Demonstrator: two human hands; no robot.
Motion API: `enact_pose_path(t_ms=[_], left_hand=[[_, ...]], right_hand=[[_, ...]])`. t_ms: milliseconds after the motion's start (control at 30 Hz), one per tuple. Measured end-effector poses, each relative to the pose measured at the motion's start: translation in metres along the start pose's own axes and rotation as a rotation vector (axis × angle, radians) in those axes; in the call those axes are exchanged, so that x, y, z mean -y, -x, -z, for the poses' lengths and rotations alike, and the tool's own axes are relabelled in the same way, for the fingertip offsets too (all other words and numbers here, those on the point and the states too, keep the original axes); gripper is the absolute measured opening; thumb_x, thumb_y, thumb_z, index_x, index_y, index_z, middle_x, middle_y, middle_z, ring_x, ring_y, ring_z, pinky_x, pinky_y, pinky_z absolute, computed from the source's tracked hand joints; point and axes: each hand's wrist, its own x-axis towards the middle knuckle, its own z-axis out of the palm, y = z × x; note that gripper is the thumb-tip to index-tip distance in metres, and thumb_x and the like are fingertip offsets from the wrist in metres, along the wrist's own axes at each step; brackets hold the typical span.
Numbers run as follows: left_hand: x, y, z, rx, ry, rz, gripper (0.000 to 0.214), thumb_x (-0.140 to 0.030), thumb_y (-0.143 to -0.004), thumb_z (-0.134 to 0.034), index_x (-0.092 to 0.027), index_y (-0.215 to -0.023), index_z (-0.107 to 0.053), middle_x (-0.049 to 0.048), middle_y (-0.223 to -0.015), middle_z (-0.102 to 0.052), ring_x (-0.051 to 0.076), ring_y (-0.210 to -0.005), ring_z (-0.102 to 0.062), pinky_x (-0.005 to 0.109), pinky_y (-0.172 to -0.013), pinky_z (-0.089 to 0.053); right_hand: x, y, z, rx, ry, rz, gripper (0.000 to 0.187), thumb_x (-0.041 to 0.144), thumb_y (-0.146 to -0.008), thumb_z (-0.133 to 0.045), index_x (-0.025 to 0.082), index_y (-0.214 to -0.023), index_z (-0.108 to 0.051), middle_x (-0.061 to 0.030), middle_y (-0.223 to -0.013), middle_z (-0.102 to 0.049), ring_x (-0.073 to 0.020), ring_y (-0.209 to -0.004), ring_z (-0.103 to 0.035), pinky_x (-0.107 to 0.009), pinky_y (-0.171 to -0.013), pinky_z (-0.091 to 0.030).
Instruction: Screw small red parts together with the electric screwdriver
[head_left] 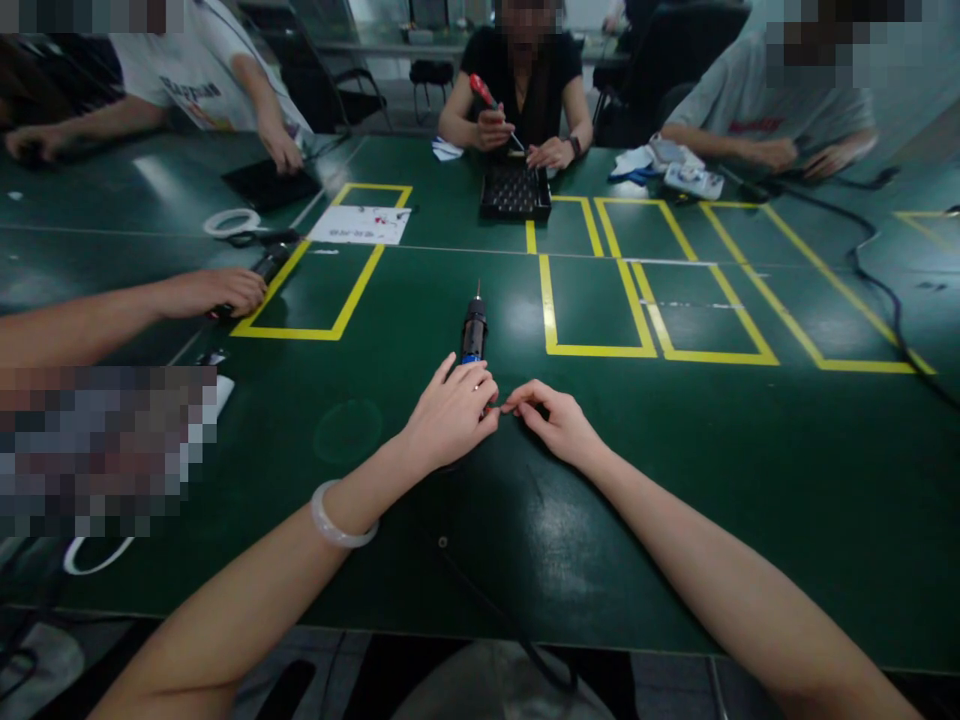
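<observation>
An electric screwdriver (pixel 474 328), black with a blue band, lies on the green table with its thin bit pointing away from me. My left hand (pixel 457 410) is closed over its rear part, and a white bangle sits on that wrist. Just to the right, my right hand (pixel 551 420) rests with curled fingers, thumb and forefinger close together. Its fingertips meet the left fingertips beside the tool's body. Whatever may be between them is too small or hidden to name.
Yellow tape rectangles (pixel 600 350) mark the green table (pixel 750 480). A black tray (pixel 515 193) and a white sheet (pixel 360 225) lie farther back. Across the table a person holds a red screwdriver (pixel 484 92). At left, another person's hand (pixel 232 290) grips a dark tool. A black cable (pixel 877 270) crosses the right side.
</observation>
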Motion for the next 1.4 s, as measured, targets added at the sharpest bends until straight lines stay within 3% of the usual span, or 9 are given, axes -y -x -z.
enact_pose_path(t_ms=[233,667,800,900,1067,1200,1400], left_hand=[[0.041,0.028,0.015,0.117,-0.053,0.049,0.023,-0.033,-0.094,-0.042,-0.019,-0.096,-0.061,0.0081,-0.12,-0.063,0.026,-0.136,-0.041,0.051,-0.118,-0.021],[0.166,0.086,0.037,0.222,-0.253,0.19,0.037,-0.042,-0.093,-0.037,-0.018,-0.102,-0.063,0.0118,-0.132,-0.059,0.029,-0.136,-0.038,0.052,-0.114,-0.018],[0.194,0.1,0.045,0.256,-0.332,0.212,0.04,-0.04,-0.093,-0.037,-0.015,-0.111,-0.062,0.0125,-0.14,-0.053,0.028,-0.134,-0.039,0.052,-0.113,-0.017],[0.198,0.104,0.052,0.243,-0.417,0.256,0.043,-0.042,-0.092,-0.04,-0.012,-0.117,-0.058,0.0157,-0.138,-0.053,0.029,-0.128,-0.044,0.048,-0.111,-0.022],[0.178,0.103,0.061,0.23,-0.626,0.416,0.048,-0.052,-0.087,-0.05,-0.009,-0.106,-0.059,0.0186,-0.116,-0.062,0.032,-0.107,-0.053,0.044,-0.102,-0.033],[0.163,0.101,0.06,0.218,-0.696,0.434,0.046,-0.048,-0.085,-0.052,-0.008,-0.106,-0.062,0.0194,-0.116,-0.062,0.033,-0.107,-0.052,0.048,-0.105,-0.029],[0.14,0.092,0.066,0.108,-0.733,0.47,0.038,-0.039,-0.088,-0.043,-0.007,-0.092,-0.063,0.0182,-0.108,-0.066,0.032,-0.109,-0.053,0.048,-0.108,-0.028]], right_hand=[[0.005,0.002,0.001,-0.015,-0.005,-0.049,0.017,0.011,-0.089,-0.052,0.02,-0.099,-0.062,-0.0029,-0.09,-0.073,-0.0138,-0.081,-0.067,-0.027,-0.077,-0.051],[0.009,0.001,0.002,-0.008,0.038,-0.042,0.015,0.011,-0.088,-0.053,0.019,-0.094,-0.064,-0.0022,-0.084,-0.073,-0.0135,-0.078,-0.067,-0.025,-0.075,-0.049],[0.009,0.001,0.002,0.002,0.053,-0.043,0.014,0.011,-0.088,-0.053,0.019,-0.093,-0.064,-0.0021,-0.084,-0.073,-0.0138,-0.078,-0.068,-0.025,-0.074,-0.049],[0.009,0.0,0.003,0.008,0.049,-0.047,0.015,0.011,-0.088,-0.053,0.019,-0.093,-0.064,-0.0023,-0.085,-0.073,-0.014,-0.079,-0.068,-0.025,-0.075,-0.049],[0.011,-0.001,0.003,0.012,0.05,-0.06,0.014,0.011,-0.088,-0.053,0.018,-0.092,-0.065,-0.0029,-0.084,-0.073,-0.014,-0.077,-0.067,-0.025,-0.074,-0.049],[0.011,0.0,0.004,0.011,0.057,-0.059,0.014,0.012,-0.089,-0.053,0.018,-0.092,-0.064,-0.0025,-0.083,-0.073,-0.0141,-0.077,-0.067,-0.025,-0.074,-0.049],[0.012,0.0,0.004,0.014,0.076,-0.054,0.014,0.011,-0.088,-0.053,0.019,-0.092,-0.064,-0.0019,-0.083,-0.072,-0.0142,-0.077,-0.067,-0.026,-0.075,-0.049]])
